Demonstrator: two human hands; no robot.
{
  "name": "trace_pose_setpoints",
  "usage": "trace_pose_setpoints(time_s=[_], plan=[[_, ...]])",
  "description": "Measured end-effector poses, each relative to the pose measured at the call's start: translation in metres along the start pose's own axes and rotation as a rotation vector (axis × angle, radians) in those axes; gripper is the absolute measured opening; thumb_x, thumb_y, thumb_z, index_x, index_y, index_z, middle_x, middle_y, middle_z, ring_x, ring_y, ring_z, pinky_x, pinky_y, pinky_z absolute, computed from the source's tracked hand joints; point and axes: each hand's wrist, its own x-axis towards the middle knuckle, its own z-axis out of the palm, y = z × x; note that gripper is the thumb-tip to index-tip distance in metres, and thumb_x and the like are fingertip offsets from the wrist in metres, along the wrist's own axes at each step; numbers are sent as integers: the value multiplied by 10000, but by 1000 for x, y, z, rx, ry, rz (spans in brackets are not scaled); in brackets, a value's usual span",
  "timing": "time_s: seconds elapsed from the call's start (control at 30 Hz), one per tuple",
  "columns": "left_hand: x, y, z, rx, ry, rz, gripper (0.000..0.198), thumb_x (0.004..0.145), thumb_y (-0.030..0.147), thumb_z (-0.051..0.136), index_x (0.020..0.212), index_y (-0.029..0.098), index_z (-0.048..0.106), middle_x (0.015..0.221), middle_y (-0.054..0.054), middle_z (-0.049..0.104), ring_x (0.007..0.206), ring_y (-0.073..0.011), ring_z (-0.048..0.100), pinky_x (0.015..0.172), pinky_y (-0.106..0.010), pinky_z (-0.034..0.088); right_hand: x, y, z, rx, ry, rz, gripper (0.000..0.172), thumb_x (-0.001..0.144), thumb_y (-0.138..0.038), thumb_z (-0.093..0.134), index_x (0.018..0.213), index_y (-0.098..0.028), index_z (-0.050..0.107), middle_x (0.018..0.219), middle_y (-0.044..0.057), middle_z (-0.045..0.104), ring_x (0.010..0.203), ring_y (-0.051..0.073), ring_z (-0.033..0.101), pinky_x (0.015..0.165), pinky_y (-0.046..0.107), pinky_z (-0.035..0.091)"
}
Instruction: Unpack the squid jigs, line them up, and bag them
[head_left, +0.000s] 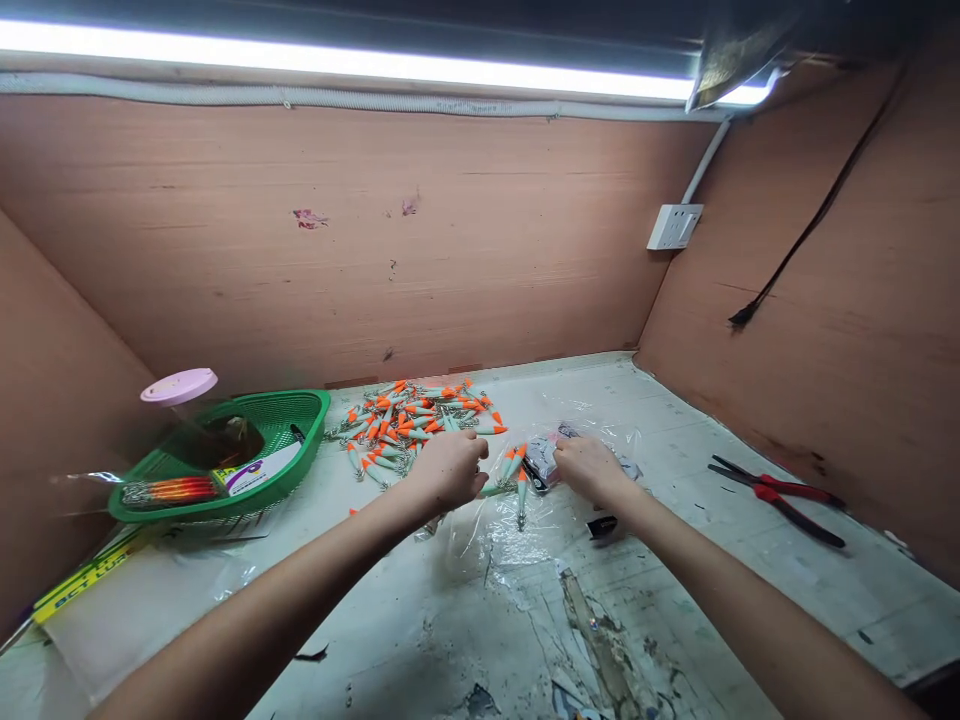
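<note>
My left hand (450, 468) is closed, thumb and fingers curled together, at the right edge of a pile of squid jigs (409, 425) with pale green bodies, orange ends and metal hooks. What it pinches, if anything, is hidden. A few separate squid jigs (521, 490) lie between my hands, with clear plastic (480, 535) beneath and in front of them. My right hand (589, 470) is closed at a small printed plastic packet (541, 460), its fingertips pressed on the packet's right side. Around that hand lies more crinkled clear film.
At left, a green basket (319, 420) holds packaged orange lures (176, 490) and a jar with a pink lid (180, 386). Clear bags with a yellow header (94, 575) lie before it. Red-handled pliers (780, 495) rest at right. A black scrap (601, 527) lies below my right hand.
</note>
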Motion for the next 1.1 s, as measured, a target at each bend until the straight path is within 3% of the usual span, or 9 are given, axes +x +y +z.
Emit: trace_pose_setpoints(time_s=[0.27,0.4,0.53,0.63,0.73,0.83,0.9,1.0,1.1], plan=[[-4,9,-3,-57,15,-9,216,771,227,583,966,212,675,1026,-51,678,935,-244,635,727,-318,496,-12,8,-11,12,31,15,223,860,-115,496,900,-120,714,977,143,695,901,231,648,718,283,428],[-6,14,-1,-77,25,6,210,769,231,581,956,206,674,998,-53,680,893,-234,645,725,-319,496,-15,-16,-11,51,-7,25,181,810,-249,606,857,-125,729,920,139,711,833,250,664,664,282,445],[-10,17,-1,-101,53,30,207,759,230,585,946,209,673,966,-51,683,886,-232,648,719,-315,496,-9,-44,-7,94,18,94,194,799,-103,541,825,-113,734,878,149,716,810,238,669,652,275,438],[-15,11,-3,-106,73,23,200,757,224,583,932,208,679,959,-57,687,865,-230,652,704,-308,494,1,-26,-24,122,90,217,257,822,-90,471,851,-106,725,880,155,713,801,233,662,623,267,420],[-18,-2,-9,-131,120,-2,182,754,202,582,905,204,685,954,-55,693,858,-220,655,708,-296,497,8,20,-61,162,180,322,291,863,-173,424,935,-127,702,887,134,703,756,202,637,583,248,393],[-17,-12,-21,-241,230,11,239,770,222,591,995,212,673,1037,-50,690,926,-212,652,787,-304,506,5,56,-100,252,200,212,242,828,-223,484,906,-149,701,768,50,681,664,149,583,561,221,379],[-15,-10,-33,-328,327,82,387,770,242,612,1156,214,613,1200,-62,640,1068,-218,608,901,-327,480,-3,60,-120,315,185,94,213,807,-270,522,862,-163,699,712,3,651,611,120,539,550,204,378],[-11,3,-50,-403,378,223,639,725,252,675,1330,212,471,1379,-82,509,1229,-221,500,1003,-341,415,-16,43,-138,466,206,-148,224,799,-305,522,792,-156,689,670,-12,612,587,104,491,553,200,373],[-6,18,-57,-426,271,292,538,707,250,696,1226,199,566,1161,-70,663,1014,-208,625,840,-296,483,-28,21,-146,608,299,-330,241,790,-308,520,724,-143,684,633,-1,589,581,103,475,550,210,352]])
